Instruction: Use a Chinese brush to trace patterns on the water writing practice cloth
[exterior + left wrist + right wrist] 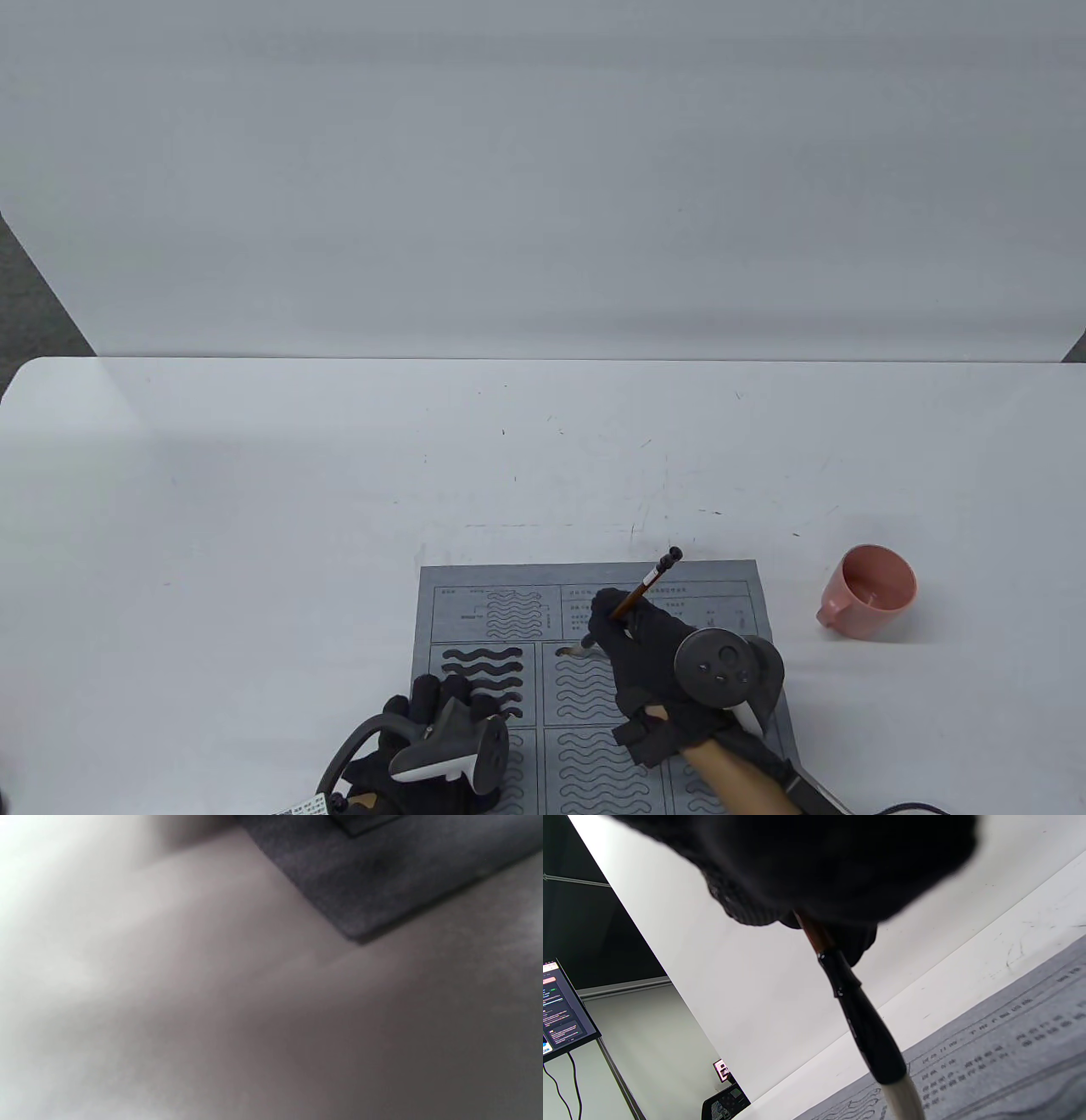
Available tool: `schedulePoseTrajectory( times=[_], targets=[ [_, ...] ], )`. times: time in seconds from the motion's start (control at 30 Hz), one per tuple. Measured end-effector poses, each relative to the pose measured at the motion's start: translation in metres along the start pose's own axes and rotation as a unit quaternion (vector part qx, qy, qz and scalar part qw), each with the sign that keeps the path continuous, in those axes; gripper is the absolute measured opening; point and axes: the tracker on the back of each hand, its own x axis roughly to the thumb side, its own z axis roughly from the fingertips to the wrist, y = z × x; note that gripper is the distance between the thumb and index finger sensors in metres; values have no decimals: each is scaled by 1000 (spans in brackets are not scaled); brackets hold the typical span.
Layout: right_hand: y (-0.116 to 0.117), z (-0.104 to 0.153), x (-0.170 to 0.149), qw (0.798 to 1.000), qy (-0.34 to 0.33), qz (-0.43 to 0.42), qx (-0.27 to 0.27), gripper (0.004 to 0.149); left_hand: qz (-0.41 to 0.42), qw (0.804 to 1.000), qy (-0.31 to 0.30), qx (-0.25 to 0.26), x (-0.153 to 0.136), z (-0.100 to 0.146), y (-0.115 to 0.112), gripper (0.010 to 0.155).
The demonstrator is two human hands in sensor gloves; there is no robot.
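Observation:
A grey water writing cloth (pixel 509 611) with wavy outline patterns lies at the table's front. Its upper left panel (pixel 484 671) shows dark filled waves. My right hand (pixel 632 645) grips a Chinese brush (pixel 645 586) with a brown handle, and the pale tip (pixel 579 651) touches the top of the middle panel. The brush's black ferrule (pixel 865 1022) and white hair (pixel 903 1096) show in the right wrist view above the cloth (pixel 1009 1069). My left hand (pixel 433 722) rests on the cloth's left side. The left wrist view shows only a cloth corner (pixel 373 878).
A pink mug (pixel 870 592) stands on the white table (pixel 254 509) to the right of the cloth. A white backdrop wall (pixel 543 170) rises behind the table. A cable (pixel 916 806) lies at the front right edge.

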Motion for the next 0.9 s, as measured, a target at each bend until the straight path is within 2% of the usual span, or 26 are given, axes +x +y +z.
schedulePoseTrajectory(
  times=[0.9],
  targets=[
    [-5,1,-5,1000,6,15,-4,37,0,1000,0,0,0,0,0,90]
  ],
)
